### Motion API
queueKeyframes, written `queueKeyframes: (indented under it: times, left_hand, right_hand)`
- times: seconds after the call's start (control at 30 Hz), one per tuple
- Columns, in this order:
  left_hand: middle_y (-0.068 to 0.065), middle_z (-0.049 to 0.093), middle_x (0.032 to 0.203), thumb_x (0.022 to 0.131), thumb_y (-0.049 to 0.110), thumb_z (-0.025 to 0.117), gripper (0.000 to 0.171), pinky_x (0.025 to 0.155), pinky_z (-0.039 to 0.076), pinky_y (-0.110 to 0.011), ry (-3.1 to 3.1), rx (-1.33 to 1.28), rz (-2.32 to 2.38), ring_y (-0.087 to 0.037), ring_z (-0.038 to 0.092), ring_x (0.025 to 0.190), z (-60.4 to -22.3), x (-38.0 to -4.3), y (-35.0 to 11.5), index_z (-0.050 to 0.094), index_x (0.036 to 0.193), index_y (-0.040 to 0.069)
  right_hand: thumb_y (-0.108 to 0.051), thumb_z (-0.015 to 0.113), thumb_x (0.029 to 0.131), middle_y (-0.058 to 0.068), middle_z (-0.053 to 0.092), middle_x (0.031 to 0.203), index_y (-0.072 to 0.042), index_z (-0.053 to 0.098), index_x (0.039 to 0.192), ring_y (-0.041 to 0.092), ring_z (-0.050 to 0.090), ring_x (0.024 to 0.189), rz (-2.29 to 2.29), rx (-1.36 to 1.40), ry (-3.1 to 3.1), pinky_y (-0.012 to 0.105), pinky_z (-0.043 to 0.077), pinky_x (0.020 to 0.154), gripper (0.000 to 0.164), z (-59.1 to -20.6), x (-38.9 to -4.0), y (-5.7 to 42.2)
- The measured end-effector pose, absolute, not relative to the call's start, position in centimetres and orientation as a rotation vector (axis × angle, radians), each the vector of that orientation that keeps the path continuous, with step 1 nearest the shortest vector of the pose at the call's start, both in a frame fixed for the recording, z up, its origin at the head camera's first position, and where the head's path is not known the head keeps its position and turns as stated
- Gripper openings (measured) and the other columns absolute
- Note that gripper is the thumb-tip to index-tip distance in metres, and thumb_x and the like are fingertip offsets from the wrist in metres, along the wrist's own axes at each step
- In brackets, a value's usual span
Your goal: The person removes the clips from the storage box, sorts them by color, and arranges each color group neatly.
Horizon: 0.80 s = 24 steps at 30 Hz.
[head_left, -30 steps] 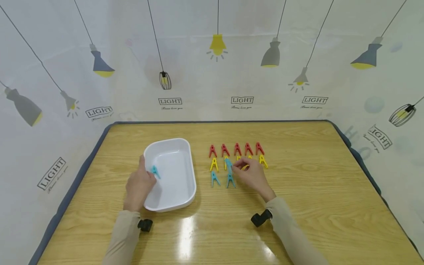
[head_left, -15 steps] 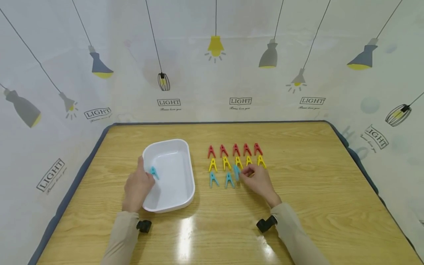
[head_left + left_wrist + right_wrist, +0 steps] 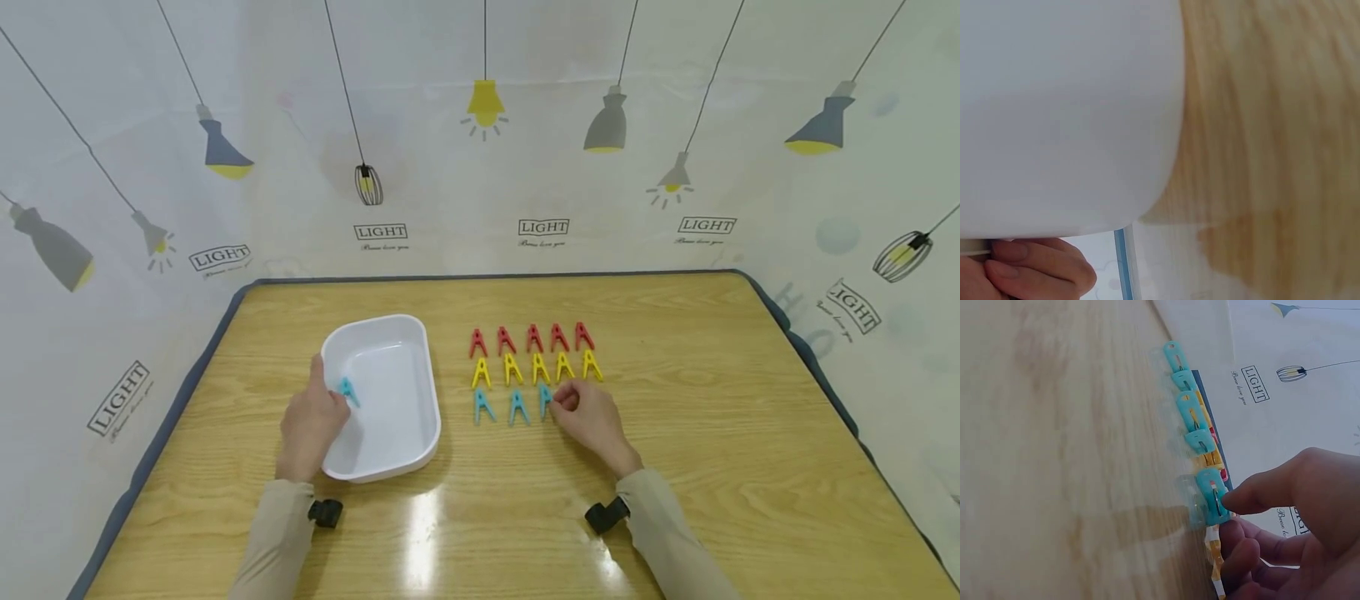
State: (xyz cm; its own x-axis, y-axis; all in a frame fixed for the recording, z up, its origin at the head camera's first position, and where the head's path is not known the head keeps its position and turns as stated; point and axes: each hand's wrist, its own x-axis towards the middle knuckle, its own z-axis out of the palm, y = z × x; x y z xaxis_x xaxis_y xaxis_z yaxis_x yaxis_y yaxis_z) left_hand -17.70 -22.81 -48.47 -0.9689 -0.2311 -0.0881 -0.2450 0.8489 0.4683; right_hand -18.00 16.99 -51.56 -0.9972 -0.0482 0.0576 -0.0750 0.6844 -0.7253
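My left hand (image 3: pixel 311 425) grips the left wall of a white plastic tray (image 3: pixel 433 375), thumb over the rim. One light-blue clothespin (image 3: pixel 348 391) lies inside that tray, close to the thumb. With thumb and fingertips my right hand (image 3: pixel 592 419) pinches another light-blue clothespin (image 3: pixel 1212 495), low at the tabletop. In the head view, two light-blue clothespins (image 3: pixel 483 407) lie left of it, making a row of three. The right wrist view shows the thumb against the held clothespin's side. Only part of the left hand (image 3: pixel 1041 269) appears in the left wrist view.
Behind the blue row lie several yellow clothespins (image 3: pixel 540 369) in a line, with several red clothespins (image 3: pixel 534 338) in a line farther back. The wooden table (image 3: pixel 720 417) has a dark-blue edge. Patterned sheeting (image 3: pixel 450 183) rises around its back and sides.
My right hand has moved right and toward me, carrying the blue clothespin from over the yellow row down to the right end of the blue row. The left hand keeps its hold on the tray.
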Motion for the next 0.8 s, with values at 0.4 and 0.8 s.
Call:
queueKeyframes:
  times: [0.4,0.8]
  left_hand:
    - [-0.03,0.065,0.096,0.099,0.015,0.044,0.074,0.057,0.047,-0.036,2.984,-0.391,0.769,-0.028,0.059,0.067,-48.7,-17.8,-23.0,0.007,0.162,0.001]
    - [-0.034,0.065,0.106,0.099,0.015,0.043,0.075,0.065,0.051,-0.042,2.948,-0.427,0.769,-0.032,0.061,0.075,-48.6,-18.0,-22.9,0.006,0.163,0.004]
  right_hand:
    - [-0.017,0.065,0.093,0.014,0.069,0.09,-0.003,0.067,0.102,0.016,0.056,0.066,1.242,0.102,-2.823,0.029,0.043,0.061,0.017,-49.4,-19.2,17.2]
    - [-0.019,0.065,0.095,0.014,0.069,0.097,-0.005,0.067,0.104,0.016,0.058,0.064,1.297,0.324,-2.787,0.028,0.046,0.06,0.016,-45.4,-20.8,13.3]
